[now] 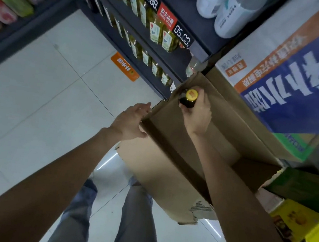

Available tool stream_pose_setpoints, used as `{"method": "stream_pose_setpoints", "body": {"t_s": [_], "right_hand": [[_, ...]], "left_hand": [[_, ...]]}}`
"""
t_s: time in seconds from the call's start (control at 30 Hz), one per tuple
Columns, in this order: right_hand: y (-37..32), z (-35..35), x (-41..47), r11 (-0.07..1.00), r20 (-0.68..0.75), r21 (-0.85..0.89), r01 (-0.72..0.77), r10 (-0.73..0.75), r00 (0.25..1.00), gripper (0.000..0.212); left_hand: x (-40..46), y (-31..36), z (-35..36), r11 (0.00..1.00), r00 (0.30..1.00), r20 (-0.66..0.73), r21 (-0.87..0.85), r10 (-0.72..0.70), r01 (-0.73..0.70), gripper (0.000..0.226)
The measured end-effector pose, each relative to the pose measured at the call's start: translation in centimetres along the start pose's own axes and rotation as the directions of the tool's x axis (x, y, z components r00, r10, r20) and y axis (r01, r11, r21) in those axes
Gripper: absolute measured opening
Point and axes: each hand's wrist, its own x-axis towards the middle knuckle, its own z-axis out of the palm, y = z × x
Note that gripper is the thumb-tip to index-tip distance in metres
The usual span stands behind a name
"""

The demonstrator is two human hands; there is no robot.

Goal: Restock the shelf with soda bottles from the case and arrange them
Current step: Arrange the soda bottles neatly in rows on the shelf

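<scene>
My right hand point(196, 113) grips a dark soda bottle point(188, 101) with a yellow cap by its neck, over the far end of the open brown cardboard case point(160, 171). The bottle's lower body is hidden behind my fingers and the case flap. My left hand point(131, 120) rests against the case's left top edge with fingers stretched out straight. The dark shelf point(162, 60) with rows of yellow-green bottles and red price tags runs just beyond the case.
A blue and orange printed carton point(292, 77) stands right of the case, with yellow boxes point(304, 239) and a green box point(307, 187) below it. White bottles point(228, 14) sit on the upper shelf. Another shelf point(12, 2) lines the left. Tiled floor point(37, 95) lies between.
</scene>
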Motion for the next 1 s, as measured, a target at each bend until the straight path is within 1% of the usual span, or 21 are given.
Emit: {"method": "stream_pose_setpoints", "body": {"t_s": [0.1,0.17,0.2,0.23,0.3,0.37,0.43,0.5,0.53,0.57,0.63,0.7,0.77,0.83,0.93,1.0], "right_hand": [[-3.6,-4.5,-2.7,0.989,-0.044,0.044,0.139,-0.137,0.990,0.056],[-7.0,-7.7,-4.4,0.961,-0.015,0.113,0.253,-0.253,0.967,0.058],[-9.3,-9.2,-5.2,0.942,0.025,0.162,0.293,-0.301,0.953,0.062],[-11.8,-10.5,-5.8,0.930,0.079,0.214,0.299,-0.322,0.943,0.067],[-16.7,-12.2,-6.8,0.922,0.223,0.300,0.245,-0.318,0.922,0.073],[-21.4,-12.5,-8.0,0.913,0.357,0.356,0.199,-0.329,0.874,0.072],[-26.1,-11.5,-9.7,0.887,0.440,0.437,0.151,-0.357,0.824,0.068],[-30.7,-9.2,-11.4,0.835,0.486,0.541,0.101,-0.409,0.772,0.067],[-33.0,-7.6,-12.4,0.809,0.521,0.583,0.071,-0.440,0.732,0.067],[-35.4,-5.8,-13.5,0.794,0.563,0.605,0.055,-0.476,0.675,0.069],[-40.3,-2.1,-16.1,0.791,0.632,0.606,0.079,-0.540,0.556,0.076],[-45.4,1.6,-19.3,0.789,0.674,0.608,0.085,-0.570,0.470,0.077],[-50.7,5.0,-22.9,0.780,0.699,0.624,0.040,-0.581,0.416,0.072],[-56.2,7.8,-26.6,0.763,0.700,0.646,0.021,-0.604,0.380,0.070],[-64.5,11.4,-32.0,0.720,0.681,0.693,0.015,-0.662,0.315,0.061],[-69.6,13.7,-35.3,0.691,0.663,0.722,0.026,-0.703,0.257,0.058]], "left_hand": [[-2.5,1.8,-2.3,0.989,0.986,-0.149,-0.123,0.068,-0.087,0.085],[-4.9,2.8,-4.0,0.963,0.967,-0.221,-0.207,0.127,-0.174,0.085],[-6.6,3.0,-5.1,0.943,0.960,-0.239,-0.260,0.147,-0.209,0.088],[-8.3,3.2,-6.2,0.921,0.956,-0.241,-0.308,0.165,-0.237,0.091],[-11.8,2.8,-7.9,0.884,0.957,-0.238,-0.395,0.165,-0.250,0.092],[-15.5,1.3,-9.5,0.848,0.948,-0.301,-0.472,0.103,-0.242,0.088],[-19.5,-1.2,-11.2,0.821,0.914,-0.405,-0.523,-0.005,-0.227,0.080],[-23.9,-4.3,-12.7,0.801,0.852,-0.503,-0.565,-0.144,-0.198,0.074],[-26.2,-6.0,-13.5,0.791,0.813,-0.542,-0.584,-0.212,-0.183,0.073],[-28.5,-7.8,-14.4,0.776,0.771,-0.572,-0.608,-0.281,-0.168,0.072],[-32.7,-11.7,-15.8,0.745,0.669,-0.617,-0.652,-0.414,-0.142,0.070],[-37.1,-15.8,-17.3,0.745,0.552,-0.661,-0.659,-0.508,-0.103,0.070],[-41.7,-20.0,-18.8,0.759,0.439,-0.696,-0.650,-0.568,-0.047,0.068],[-46.6,-24.2,-20.4,0.774,0.347,-0.722,-0.634,-0.598,0.016,0.067],[-53.5,-30.2,-22.7,0.798,0.245,-0.765,-0.598,-0.595,0.072,0.066],[-57.8,-34.2,-23.8,0.809,0.188,-0.789,-0.583,-0.585,0.068,0.068]]}}
